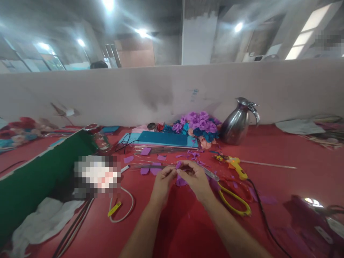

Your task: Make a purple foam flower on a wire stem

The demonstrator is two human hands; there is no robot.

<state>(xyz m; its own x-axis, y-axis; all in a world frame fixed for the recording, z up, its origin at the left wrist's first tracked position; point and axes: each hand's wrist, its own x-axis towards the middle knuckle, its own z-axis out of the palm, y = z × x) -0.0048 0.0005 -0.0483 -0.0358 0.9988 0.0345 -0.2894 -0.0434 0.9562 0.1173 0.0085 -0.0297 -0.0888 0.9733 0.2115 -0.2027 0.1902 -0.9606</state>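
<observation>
over the red desk [142, 195], small purple piece [178, 164]: was pinched in the fingertips of left hand [166, 176] and right hand [195, 175].
scissors [213, 175]: lay just beside the right hand.
glue gun [238, 168]: rested farther right.

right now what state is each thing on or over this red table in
Left hand, pinching
Right hand, pinching
Purple paper, held between both hands
Scissors, lying down, blades partly hidden
Yellow glue gun, lying on its side, cord attached
Steel jug, standing, lid shut
Teal sheet, lying flat
Purple flowers, bunched
</observation>
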